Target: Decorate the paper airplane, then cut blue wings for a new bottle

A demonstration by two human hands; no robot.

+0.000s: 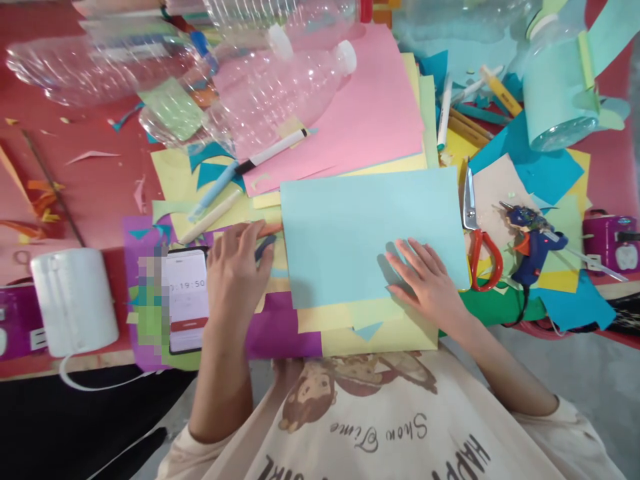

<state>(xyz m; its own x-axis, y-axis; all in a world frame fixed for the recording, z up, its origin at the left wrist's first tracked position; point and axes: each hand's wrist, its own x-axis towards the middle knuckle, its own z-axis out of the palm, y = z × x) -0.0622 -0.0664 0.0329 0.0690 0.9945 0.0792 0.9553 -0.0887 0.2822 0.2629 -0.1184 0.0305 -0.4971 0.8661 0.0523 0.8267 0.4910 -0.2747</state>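
Observation:
A light blue sheet of paper [345, 233] lies across the middle, over yellow sheets [380, 337]. My right hand [423, 277] rests palm down on its right part, fingers stretched out. To the left of the sheet, my left hand [237, 270] is palm down with its fingers a little apart, between a phone [185, 300] and the paper. Close to its fingertips and thumb are an orange object [271, 230] and a dark blue object [265, 247], both partly hidden. Red-handled scissors [483, 260] lie just past the sheet's right edge.
Clear plastic bottles [280, 93] and pink paper [375, 120] are at the back. A blue glue gun [535, 257] lies on the right, below a bottle [557, 87]. Several pens, including a black-and-white marker [275, 150], and paper scraps surround the sheet. A white case [75, 303] stands left.

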